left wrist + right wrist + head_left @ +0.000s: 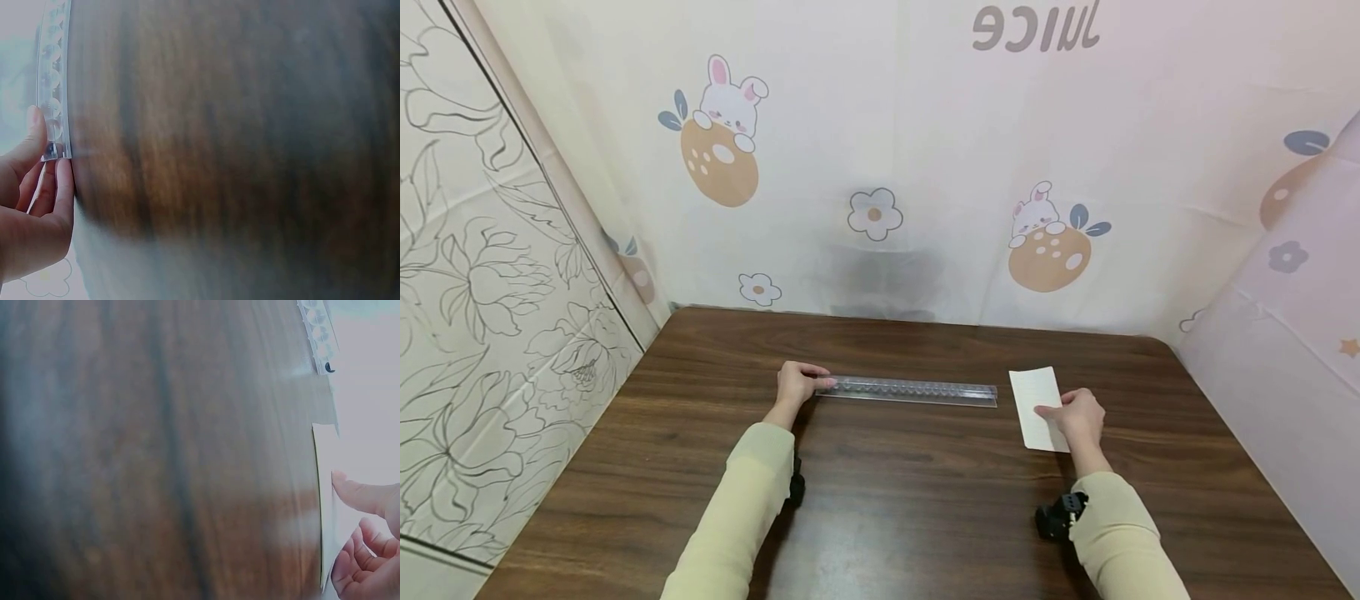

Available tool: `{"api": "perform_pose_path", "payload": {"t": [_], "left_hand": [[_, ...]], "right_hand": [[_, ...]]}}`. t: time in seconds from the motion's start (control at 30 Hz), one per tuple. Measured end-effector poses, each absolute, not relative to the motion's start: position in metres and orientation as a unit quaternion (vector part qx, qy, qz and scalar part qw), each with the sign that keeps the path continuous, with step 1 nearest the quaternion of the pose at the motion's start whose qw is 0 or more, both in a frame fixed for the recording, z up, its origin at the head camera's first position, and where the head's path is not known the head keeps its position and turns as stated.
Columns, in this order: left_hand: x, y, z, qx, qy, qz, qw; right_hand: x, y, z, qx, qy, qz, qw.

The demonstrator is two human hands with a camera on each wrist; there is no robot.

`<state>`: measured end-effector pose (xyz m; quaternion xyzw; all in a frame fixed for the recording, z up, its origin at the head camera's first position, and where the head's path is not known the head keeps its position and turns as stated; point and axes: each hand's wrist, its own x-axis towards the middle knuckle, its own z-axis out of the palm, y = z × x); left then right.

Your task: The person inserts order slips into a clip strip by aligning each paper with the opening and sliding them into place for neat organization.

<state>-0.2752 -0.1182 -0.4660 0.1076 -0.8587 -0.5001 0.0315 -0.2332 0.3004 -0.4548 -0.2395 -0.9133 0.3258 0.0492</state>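
Observation:
A long, narrow strip of clear plastic (917, 392) with a row of round cells lies across the far half of the table. My left hand (793, 387) pinches its left end; the left wrist view shows the thumb on one face of the strip (53, 75) and fingers behind its end. To the right, my right hand (1082, 415) holds a white paper slip (1036, 404) by its right side. In the right wrist view the thumb lies on the paper (324, 447) with the other fingers curled behind it. A gap separates strip and paper.
The dark wooden table (910, 492) has rounded far corners. Behind it hangs a pale curtain (940, 125) printed with rabbits and flowers, and a floral panel (482, 275) stands at the left. A small black device (1060, 515) sits at the right wrist.

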Motion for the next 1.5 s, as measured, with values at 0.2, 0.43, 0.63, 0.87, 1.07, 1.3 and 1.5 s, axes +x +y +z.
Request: {"api": "perform_pose_path", "payload": {"t": [0.2, 0.43, 0.63, 0.87, 1.07, 1.3, 1.5], "left_hand": [[-0.275, -0.118, -0.465, 0.119, -0.854, -0.506, 0.021], [-0.275, -0.117, -0.464, 0.126, -0.854, -0.505, 0.02], [-0.276, -0.117, -0.464, 0.127, -0.855, -0.502, 0.018], [-0.275, -0.117, -0.463, 0.127, -0.855, -0.502, 0.02], [-0.274, -0.117, -0.462, 0.128, -0.855, -0.502, 0.022], [-0.279, -0.118, -0.468, 0.136, -0.856, -0.499, 0.012], [-0.298, -0.128, -0.5, 0.107, -0.86, -0.498, 0.031]], "right_hand": [[-0.233, 0.301, -0.456, -0.23, -0.908, 0.342, 0.078], [-0.23, 0.304, -0.456, -0.218, -0.903, 0.358, 0.09], [-0.226, 0.305, -0.452, -0.223, -0.894, 0.379, 0.08], [-0.221, 0.308, -0.451, -0.226, -0.885, 0.403, 0.062], [-0.216, 0.308, -0.447, -0.219, -0.882, 0.413, 0.056], [-0.209, 0.307, -0.447, -0.221, -0.873, 0.43, 0.062], [-0.205, 0.305, -0.445, -0.235, -0.863, 0.441, 0.077]]}}
